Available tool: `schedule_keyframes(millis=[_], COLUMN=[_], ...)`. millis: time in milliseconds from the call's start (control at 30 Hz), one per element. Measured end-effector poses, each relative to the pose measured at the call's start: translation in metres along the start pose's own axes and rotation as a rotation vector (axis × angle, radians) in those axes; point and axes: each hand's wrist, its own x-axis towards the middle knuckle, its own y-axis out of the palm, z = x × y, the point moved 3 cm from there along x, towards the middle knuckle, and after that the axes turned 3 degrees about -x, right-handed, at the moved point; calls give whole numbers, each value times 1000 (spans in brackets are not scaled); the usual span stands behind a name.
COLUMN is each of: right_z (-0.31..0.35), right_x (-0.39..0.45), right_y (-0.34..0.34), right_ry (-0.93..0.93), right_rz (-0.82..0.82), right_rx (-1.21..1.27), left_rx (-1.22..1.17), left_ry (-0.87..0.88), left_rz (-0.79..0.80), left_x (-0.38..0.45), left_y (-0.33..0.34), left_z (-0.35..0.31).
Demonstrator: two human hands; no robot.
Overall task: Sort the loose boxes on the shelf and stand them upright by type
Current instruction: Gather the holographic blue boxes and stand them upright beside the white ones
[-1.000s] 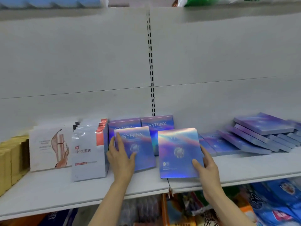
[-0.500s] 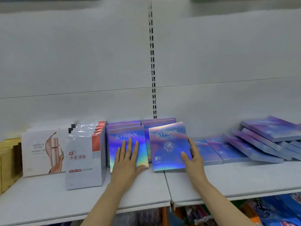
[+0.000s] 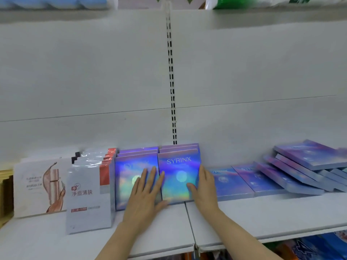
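Two rows of holographic blue-purple SYRINX boxes stand upright at the shelf's middle. My left hand lies flat, fingers spread, against the front box of the left row. My right hand clasps the right edge of the front box of the right row, thumb on its face. More boxes of the same kind lie flat just right of that hand. Further right, several lean in a slumped pile.
White sachet packs with red corners stand left of the SYRINX rows, then a white box with a pink swirl and yellow boxes. The white shelf board has a seam below my hands. Blue packets fill the lower shelf.
Both front boxes went from tilted and held out in front to standing upright against their rows. My hands pushed them back toward the shelf wall.
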Motion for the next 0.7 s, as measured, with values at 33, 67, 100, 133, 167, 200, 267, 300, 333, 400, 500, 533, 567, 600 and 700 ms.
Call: schedule_keyframes(millis=[33,67,100,133,167,200,267,300,333,400,500,533,567,600,700], right_z=[0,-1,-2,-2,-2,-2,0,0,-1,-2,-1,1,3,4,6], right_x=[-2,-4,-7,-10,-14,-16,-17,-16,-16,-16,-19,-18,-17,-17,-22], right_y=[0,-1,-1,0,0,1,2,3,4,5,6,7,7,7,-4], right_ry=[-52,-128,-212,-282,-352,-424,-510,-517,-515,-514,-515,-514,-514,-514,-517], right_rz=[-3,-35,-53,-38,-20,-7,-7,-19,-25,-20,-32,-27,-23,-20,-33], right_rx=[-77,-164,-242,-302,-351,-392,-451,-475,-495,-511,-520,-525,-536,-546,-560], left_rx=[14,41,68,84,87,87,82,77,74,43,-24,-11,3,11,8], left_ry=[36,61,70,64,50,38,33,44,65,73,-73,-84,-75,-61,-67], left_rz=[16,36,56,70,81,85,99,112,115,80,7,12,32,43,36], left_x=[2,4,5,5,5,5,7,8,9,8,3,2,2,2,4], left_y=[1,4,7,10,12,14,14,13,10,5,-1,1,2,4,2], left_z=[-8,-15,-20,-23,-24,-25,-26,-26,-27,-24,-8,-5,-3,-3,-9])
